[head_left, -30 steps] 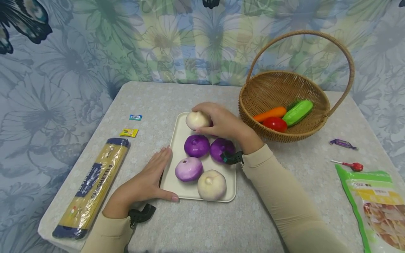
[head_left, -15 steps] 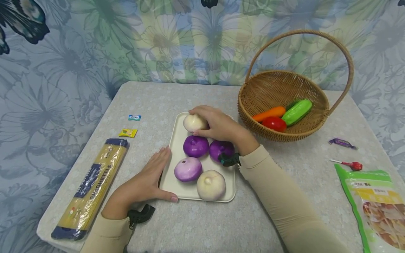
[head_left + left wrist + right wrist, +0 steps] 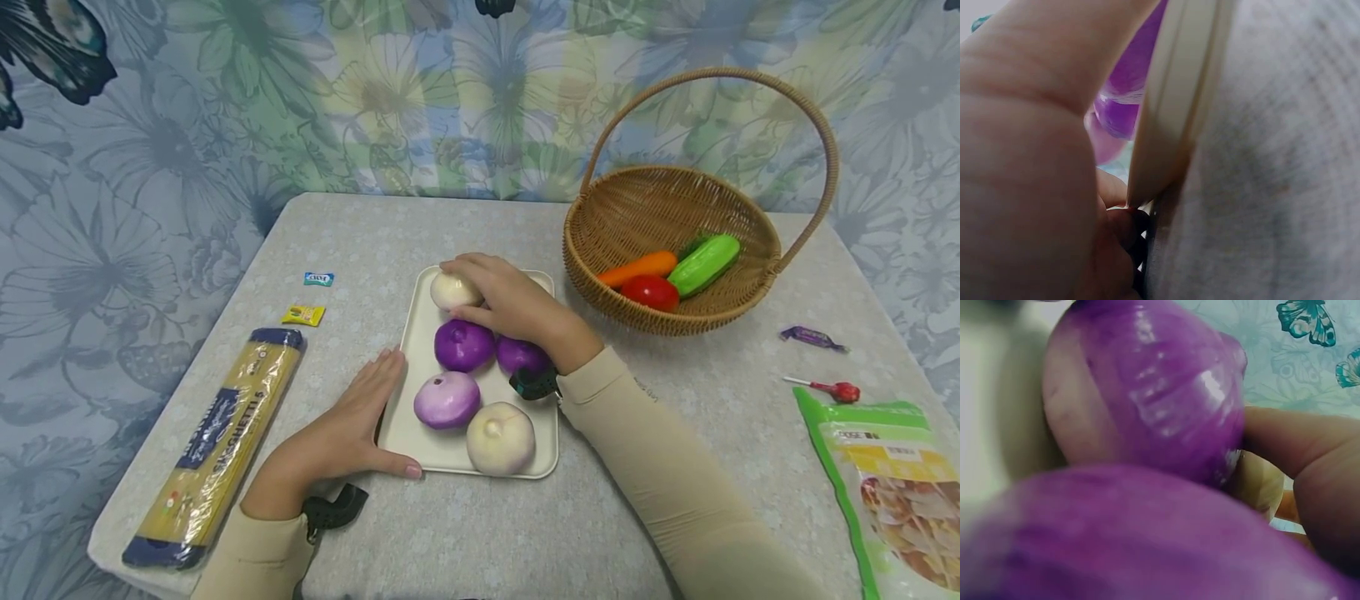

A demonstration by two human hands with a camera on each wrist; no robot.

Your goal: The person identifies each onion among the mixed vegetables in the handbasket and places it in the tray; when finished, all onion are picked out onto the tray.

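Observation:
At the far left corner of a cream tray [image 3: 401, 446], my right hand [image 3: 513, 304] grips a white onion [image 3: 453, 292], fingers over its top and thumb on the near side. In the right wrist view this onion [image 3: 1261, 481] is mostly hidden behind a purple onion [image 3: 1147, 394]. My left hand [image 3: 348, 425] rests with fingers spread along the tray's left edge, thumb at the near left corner. Also on the tray are two dark purple onions [image 3: 463, 345], one partly under my right wrist, a paler purple onion [image 3: 447, 400] and a second white onion [image 3: 501, 439] near the front.
A wicker basket [image 3: 675, 187] with a tall handle stands back right, holding a carrot [image 3: 637, 270], a tomato [image 3: 651, 293] and a green gourd-like vegetable [image 3: 705, 265]. Spaghetti [image 3: 217, 442] and two wrapped sweets lie left; a purple sweet, a lollipop [image 3: 843, 392] and a green-edged bag [image 3: 892, 492] lie right.
My right hand has shifted slightly left with the white onion, toward the tray's far left corner. The left hand stays where it was at the tray's edge.

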